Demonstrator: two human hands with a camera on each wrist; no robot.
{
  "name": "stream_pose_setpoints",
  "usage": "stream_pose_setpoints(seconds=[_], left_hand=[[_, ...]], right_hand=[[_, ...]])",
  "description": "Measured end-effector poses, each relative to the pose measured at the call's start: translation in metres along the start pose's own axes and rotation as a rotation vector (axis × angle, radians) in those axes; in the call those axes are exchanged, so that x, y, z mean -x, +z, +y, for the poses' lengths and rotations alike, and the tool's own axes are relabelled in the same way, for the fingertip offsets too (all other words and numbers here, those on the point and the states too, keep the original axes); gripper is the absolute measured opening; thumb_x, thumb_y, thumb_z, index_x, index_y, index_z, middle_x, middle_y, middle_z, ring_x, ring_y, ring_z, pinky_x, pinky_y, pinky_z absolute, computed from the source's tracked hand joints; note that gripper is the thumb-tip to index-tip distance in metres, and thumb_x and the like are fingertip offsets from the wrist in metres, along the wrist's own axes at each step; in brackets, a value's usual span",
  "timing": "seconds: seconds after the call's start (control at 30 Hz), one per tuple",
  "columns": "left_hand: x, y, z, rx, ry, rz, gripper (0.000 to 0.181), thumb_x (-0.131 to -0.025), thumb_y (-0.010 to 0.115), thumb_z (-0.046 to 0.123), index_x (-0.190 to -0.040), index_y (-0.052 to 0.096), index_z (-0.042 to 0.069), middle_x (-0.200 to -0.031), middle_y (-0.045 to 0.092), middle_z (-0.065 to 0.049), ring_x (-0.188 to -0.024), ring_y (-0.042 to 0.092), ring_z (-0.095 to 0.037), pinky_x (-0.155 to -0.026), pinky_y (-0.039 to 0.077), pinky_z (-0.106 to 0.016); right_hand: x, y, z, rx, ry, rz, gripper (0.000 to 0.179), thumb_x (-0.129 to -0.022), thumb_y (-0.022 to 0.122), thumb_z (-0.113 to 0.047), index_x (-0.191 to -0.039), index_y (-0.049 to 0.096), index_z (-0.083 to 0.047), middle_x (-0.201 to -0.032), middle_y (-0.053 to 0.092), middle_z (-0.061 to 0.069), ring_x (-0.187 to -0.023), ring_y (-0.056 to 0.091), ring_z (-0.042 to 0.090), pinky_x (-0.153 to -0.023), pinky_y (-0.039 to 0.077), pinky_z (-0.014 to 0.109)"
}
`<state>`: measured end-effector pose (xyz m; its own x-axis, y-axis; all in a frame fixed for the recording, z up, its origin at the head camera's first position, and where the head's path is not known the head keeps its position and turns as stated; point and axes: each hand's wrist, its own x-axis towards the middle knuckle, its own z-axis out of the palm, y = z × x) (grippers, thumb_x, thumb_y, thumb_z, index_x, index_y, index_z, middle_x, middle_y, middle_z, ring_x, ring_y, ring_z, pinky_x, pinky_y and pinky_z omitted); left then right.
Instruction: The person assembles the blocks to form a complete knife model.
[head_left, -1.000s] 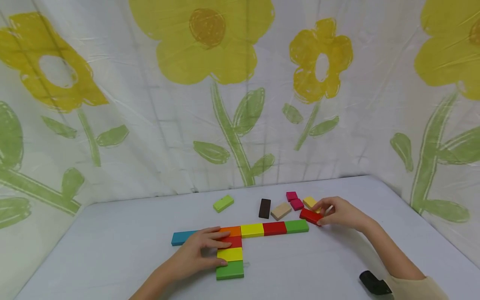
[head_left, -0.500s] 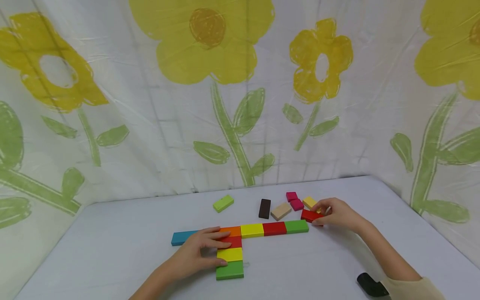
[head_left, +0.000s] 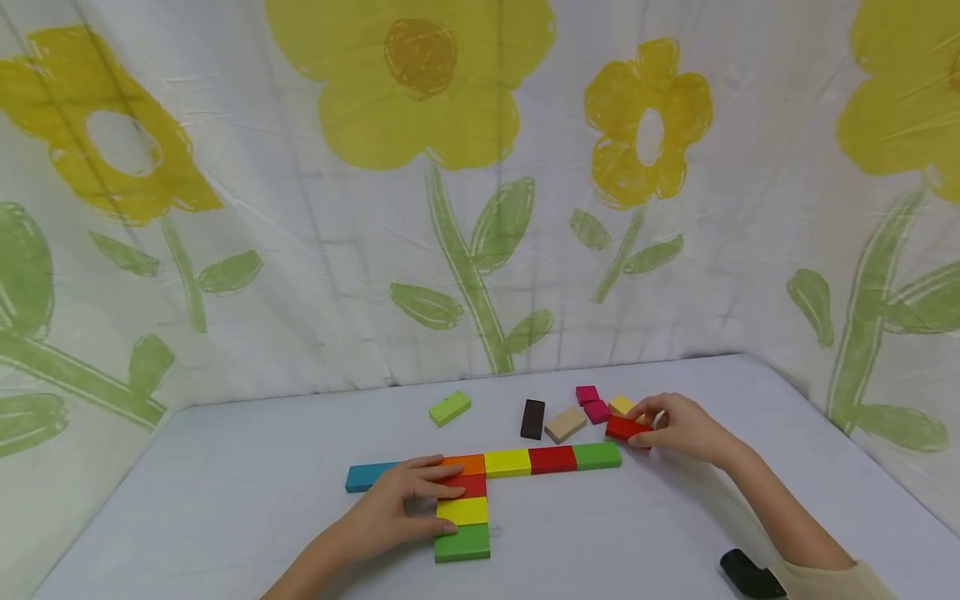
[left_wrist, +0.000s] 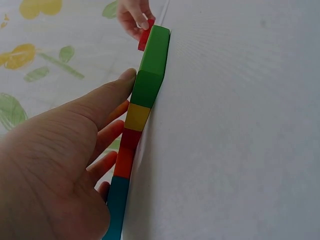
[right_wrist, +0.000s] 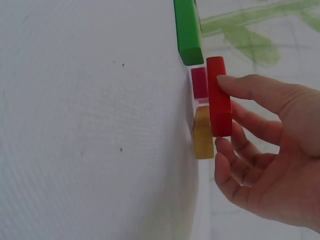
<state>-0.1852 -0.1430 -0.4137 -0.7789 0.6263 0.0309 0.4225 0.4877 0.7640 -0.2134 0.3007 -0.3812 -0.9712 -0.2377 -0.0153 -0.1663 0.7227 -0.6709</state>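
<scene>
In the head view my right hand (head_left: 681,430) pinches a red block (head_left: 624,428) between thumb and fingers; the right wrist view shows the thumb on the block's side. The left hand (head_left: 397,504) rests over a T of coloured blocks, its fingers extended across the orange block (head_left: 468,462) and a red block (head_left: 474,483), thumb at the green block (head_left: 462,546). A yellow block (head_left: 462,511) lies between these. The T's crossbar runs from a blue block (head_left: 367,477), partly under the hand, through yellow and red to a green block (head_left: 597,456).
Behind the crossbar lie a lime block (head_left: 450,409), a dark brown block (head_left: 532,419), a tan block (head_left: 566,424), two magenta blocks (head_left: 597,411) and a pale yellow block (head_left: 621,405). A black object (head_left: 750,575) sits by the right sleeve. A flowered curtain stands behind the table.
The right hand has closed its pinch on the red block and tilted it, raising it slightly and turning it more level. The left hand keeps its place on the T.
</scene>
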Motion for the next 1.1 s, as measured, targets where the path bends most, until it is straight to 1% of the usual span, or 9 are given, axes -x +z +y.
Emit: stream_pose_setpoints(seconds=[0.23, 0.37, 0.53, 0.7, 0.93, 1.1], left_hand=[[0.001, -0.001, 0.001, -0.015, -0.005, 0.012, 0.042, -0.092, 0.082, 0.040, -0.130, 0.078, 0.024, -0.151, 0.062, -0.002, -0.149, 0.040, -0.042, -0.113, 0.037, -0.073], [0.001, 0.000, 0.000, -0.005, -0.005, 0.009, 0.042, -0.092, 0.082, 0.040, -0.130, 0.078, 0.023, -0.151, 0.062, -0.001, -0.150, 0.040, -0.042, -0.114, 0.037, -0.073], [0.000, 0.000, 0.001, 0.010, -0.011, 0.003, 0.042, -0.093, 0.082, 0.039, -0.131, 0.077, 0.022, -0.151, 0.062, -0.002, -0.149, 0.040, -0.042, -0.114, 0.037, -0.073], [0.000, 0.000, 0.000, 0.015, -0.013, 0.000, 0.042, -0.093, 0.082, 0.038, -0.131, 0.077, 0.022, -0.151, 0.062, -0.003, -0.150, 0.040, -0.043, -0.113, 0.036, -0.074], [-0.001, 0.001, 0.000, 0.007, -0.003, -0.003, 0.042, -0.093, 0.081, 0.038, -0.131, 0.077, 0.022, -0.151, 0.062, -0.003, -0.150, 0.041, -0.042, -0.114, 0.036, -0.073], [0.000, 0.000, 0.001, 0.003, -0.008, -0.001, 0.042, -0.093, 0.082, 0.039, -0.131, 0.077, 0.022, -0.151, 0.062, -0.002, -0.150, 0.040, -0.042, -0.114, 0.036, -0.073]], right_hand=[[0.001, -0.002, -0.011, -0.006, -0.037, 0.007, 0.031, -0.090, 0.079, -0.009, -0.117, 0.071, 0.004, -0.103, 0.064, 0.009, -0.091, 0.057, 0.023, -0.067, 0.053, 0.025], [0.001, -0.002, -0.019, -0.002, -0.057, 0.010, 0.032, -0.090, 0.080, -0.009, -0.118, 0.071, 0.003, -0.108, 0.066, 0.012, -0.095, 0.058, 0.023, -0.069, 0.055, 0.026], [-0.002, -0.001, -0.029, -0.020, -0.077, -0.005, 0.033, -0.091, 0.080, -0.010, -0.119, 0.071, 0.002, -0.115, 0.068, 0.016, -0.101, 0.061, 0.025, -0.072, 0.058, 0.029], [-0.009, 0.001, -0.039, -0.032, -0.115, -0.016, 0.032, -0.090, 0.081, -0.011, -0.119, 0.071, 0.001, -0.114, 0.069, 0.016, -0.101, 0.062, 0.025, -0.074, 0.059, 0.031], [-0.019, 0.008, -0.056, -0.055, -0.172, -0.028, 0.029, -0.091, 0.080, -0.010, -0.116, 0.073, 0.002, -0.115, 0.070, 0.016, -0.099, 0.063, 0.025, -0.074, 0.059, 0.028], [-0.024, 0.012, -0.069, -0.058, -0.213, -0.031, 0.029, -0.092, 0.080, -0.012, -0.116, 0.074, 0.002, -0.111, 0.072, 0.012, -0.097, 0.064, 0.023, -0.077, 0.058, 0.029]])
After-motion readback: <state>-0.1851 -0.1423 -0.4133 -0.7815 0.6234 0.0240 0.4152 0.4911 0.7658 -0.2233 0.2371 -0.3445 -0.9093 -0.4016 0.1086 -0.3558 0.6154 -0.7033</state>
